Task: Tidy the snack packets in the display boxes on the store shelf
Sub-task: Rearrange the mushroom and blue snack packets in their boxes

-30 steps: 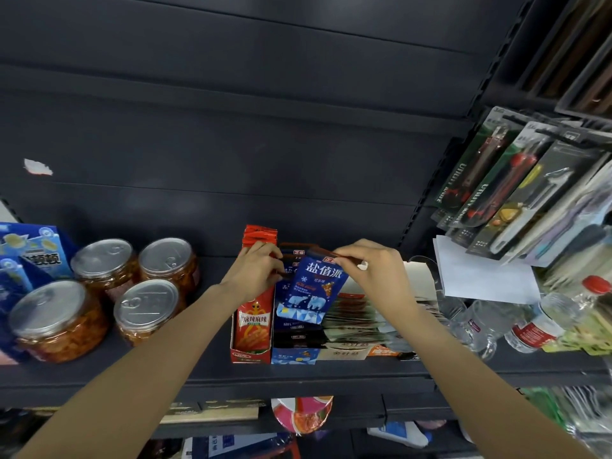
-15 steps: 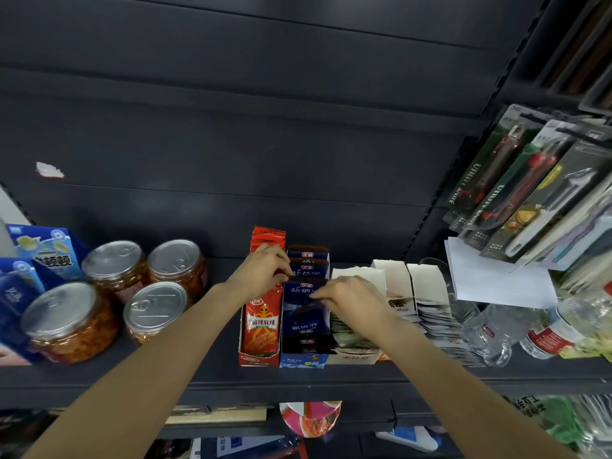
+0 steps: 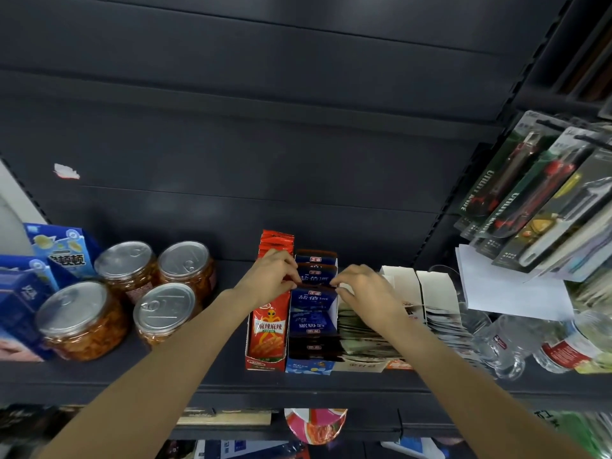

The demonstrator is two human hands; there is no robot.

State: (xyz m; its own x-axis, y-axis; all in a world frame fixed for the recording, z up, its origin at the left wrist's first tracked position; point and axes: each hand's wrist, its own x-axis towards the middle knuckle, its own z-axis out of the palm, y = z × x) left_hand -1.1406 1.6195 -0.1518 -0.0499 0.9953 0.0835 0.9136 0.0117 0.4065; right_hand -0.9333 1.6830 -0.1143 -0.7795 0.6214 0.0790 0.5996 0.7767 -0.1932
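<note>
Since half a second ago my right hand [image 3: 366,293] has lifted off the flat blue packets and drawn back to the right edge of the blue box [image 3: 309,365]; my left hand [image 3: 270,278] has stayed at the seam between the two boxes. Both hands now pinch the top corners of one upright blue packet [image 3: 313,298], left fingers on its left corner, right fingers on its right, thumbs curled in. That packet stands in the blue box, with more blue packets upright behind it and others lying flat in front. Touching the box on the left is the red box [image 3: 265,362], filled with red packets [image 3: 270,329] standing in a row; my left palm rests over their tops. To the right, under my right wrist, a white box [image 3: 361,366] holds stacked greenish packets [image 3: 357,332]. Further left on the shelf [image 3: 205,376] stand four jars [image 3: 79,321] with metal lids, and beyond them blue cartons [image 3: 61,250]. Far right are clear bottles [image 3: 563,349] and hanging knife packs [image 3: 530,193].
</note>
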